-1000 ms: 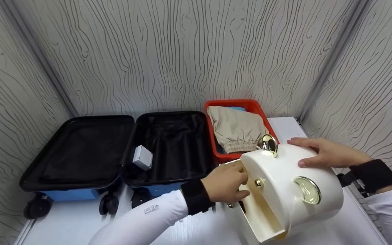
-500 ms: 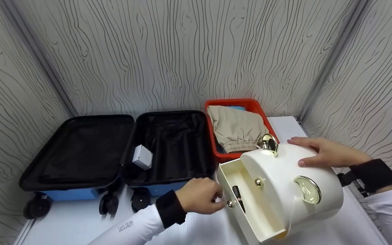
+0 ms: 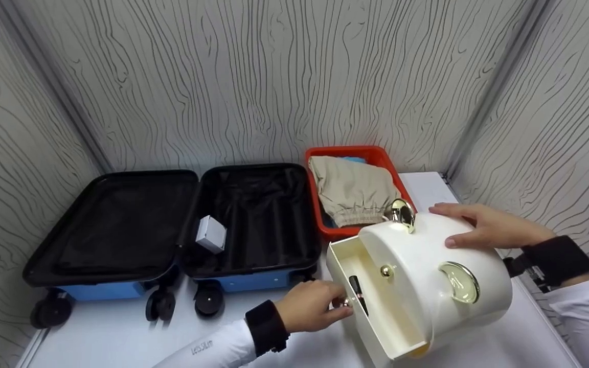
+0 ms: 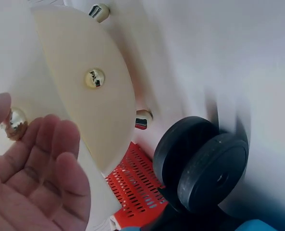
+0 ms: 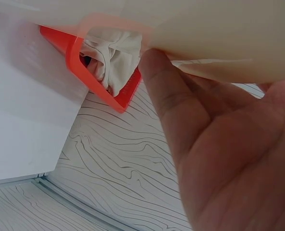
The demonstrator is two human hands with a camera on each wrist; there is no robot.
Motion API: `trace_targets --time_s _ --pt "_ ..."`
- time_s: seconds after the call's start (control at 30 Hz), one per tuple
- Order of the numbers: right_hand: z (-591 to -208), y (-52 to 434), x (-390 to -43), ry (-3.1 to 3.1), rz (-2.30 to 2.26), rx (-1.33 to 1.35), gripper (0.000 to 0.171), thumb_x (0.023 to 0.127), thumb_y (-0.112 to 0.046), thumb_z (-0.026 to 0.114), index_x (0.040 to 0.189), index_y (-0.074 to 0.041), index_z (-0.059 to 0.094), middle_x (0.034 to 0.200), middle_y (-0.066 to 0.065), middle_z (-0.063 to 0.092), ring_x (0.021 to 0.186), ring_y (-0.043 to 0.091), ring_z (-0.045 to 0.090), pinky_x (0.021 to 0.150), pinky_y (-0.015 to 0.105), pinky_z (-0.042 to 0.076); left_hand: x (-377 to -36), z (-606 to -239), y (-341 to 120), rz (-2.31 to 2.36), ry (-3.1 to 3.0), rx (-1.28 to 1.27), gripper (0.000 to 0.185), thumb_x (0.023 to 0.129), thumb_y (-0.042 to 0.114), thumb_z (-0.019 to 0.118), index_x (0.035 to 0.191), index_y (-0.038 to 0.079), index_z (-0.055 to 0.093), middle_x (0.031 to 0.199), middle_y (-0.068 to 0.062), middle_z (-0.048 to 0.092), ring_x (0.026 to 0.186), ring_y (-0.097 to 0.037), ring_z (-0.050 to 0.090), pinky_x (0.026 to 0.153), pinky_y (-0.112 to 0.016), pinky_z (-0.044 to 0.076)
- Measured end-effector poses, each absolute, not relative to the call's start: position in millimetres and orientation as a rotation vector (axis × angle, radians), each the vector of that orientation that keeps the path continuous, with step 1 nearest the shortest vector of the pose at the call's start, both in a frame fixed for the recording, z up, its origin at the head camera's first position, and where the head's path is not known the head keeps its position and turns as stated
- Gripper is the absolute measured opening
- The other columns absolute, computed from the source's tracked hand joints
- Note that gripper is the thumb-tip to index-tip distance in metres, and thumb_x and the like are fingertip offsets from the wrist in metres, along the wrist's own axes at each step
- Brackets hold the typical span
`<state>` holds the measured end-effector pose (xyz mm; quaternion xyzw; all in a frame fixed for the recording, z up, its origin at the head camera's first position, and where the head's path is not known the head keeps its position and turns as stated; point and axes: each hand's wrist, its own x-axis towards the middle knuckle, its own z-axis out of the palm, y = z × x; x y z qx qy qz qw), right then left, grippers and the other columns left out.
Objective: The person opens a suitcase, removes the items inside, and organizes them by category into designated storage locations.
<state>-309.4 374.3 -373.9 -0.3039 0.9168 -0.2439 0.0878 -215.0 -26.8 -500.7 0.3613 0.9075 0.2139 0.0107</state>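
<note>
A glossy white rounded storage box (image 3: 443, 276) with gold trim stands at the front right in the head view. Its drawer (image 3: 391, 319) is pulled out, and a slim black cosmetic tube (image 3: 358, 295) lies inside against the front wall. My left hand (image 3: 309, 305) is at the drawer front, pinching the round gold knob (image 4: 17, 122) between thumb and forefinger; the other fingers curl loosely in the left wrist view. On top of the box rests my right hand (image 3: 494, 225), fingers extended along the curved surface, as the right wrist view also shows.
An open suitcase (image 3: 258, 281) with black lining and blue shell lies at the left, a small white box (image 3: 211, 235) inside it. Behind the storage box, a red basket (image 3: 333, 234) holds folded beige clothing (image 3: 353, 189). Patterned walls enclose the white table (image 3: 172, 337).
My left hand has come out of the drawer, moved left past its front, then returned to the knob. The black tube is uncovered now. My right hand keeps its place.
</note>
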Motion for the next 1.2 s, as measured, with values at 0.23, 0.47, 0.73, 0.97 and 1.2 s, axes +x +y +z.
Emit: trace_targets --time_s 0.23,0.47,0.73,0.97,1.2 --pt "-374 373 -311 2.725 -0.710 -0.900 0.068 0.094 -0.025 0.086 0.154 -0.005 0.059 0.159 0.025 0.056 0.145 0.056 0.050 0.106 0.010 0.037 -223 -504 -8 0.673 2.834 1.120 0.023 0.105 0.042 0.070 0.095 0.022 0.071 0.086 0.012 0.071 0.077 0.002 0.059 0.065 -0.020 0.044" --pt "-374 373 -312 2.736 -0.702 -0.912 0.067 0.093 -0.023 0.086 0.153 -0.005 0.061 0.158 0.025 0.057 0.144 0.055 0.051 0.107 0.009 0.036 -231 -503 11 0.669 2.817 1.134 0.024 0.107 0.041 0.068 0.097 0.019 0.072 0.089 0.006 0.074 0.075 0.001 0.057 0.065 -0.020 0.043" --pt "-375 374 -312 2.729 -0.711 -0.920 0.067 0.094 -0.022 0.086 0.153 -0.005 0.060 0.157 0.025 0.058 0.144 0.052 0.052 0.106 0.009 0.037 -237 -503 26 0.653 2.799 1.097 0.024 0.108 0.041 0.066 0.098 0.019 0.070 0.087 0.009 0.066 0.075 0.000 0.053 0.064 -0.020 0.041" --pt "-375 373 -312 2.717 -0.733 -0.919 0.067 0.094 -0.022 0.086 0.153 -0.005 0.060 0.158 0.028 0.056 0.145 0.054 0.050 0.107 0.006 0.033 -238 -503 34 0.650 2.813 1.080 0.021 0.108 0.040 0.067 0.103 0.020 0.071 0.091 0.011 0.067 0.078 0.001 0.057 0.067 -0.019 0.045" --pt "-375 374 -313 2.738 -0.689 -0.928 0.068 0.093 -0.024 0.086 0.153 -0.004 0.060 0.157 0.027 0.057 0.144 0.056 0.052 0.107 0.013 0.039 -239 -511 33 0.674 2.827 1.073 0.026 0.104 0.045 0.072 0.106 0.019 0.075 0.093 0.011 0.069 0.080 0.001 0.058 0.069 -0.017 0.045"
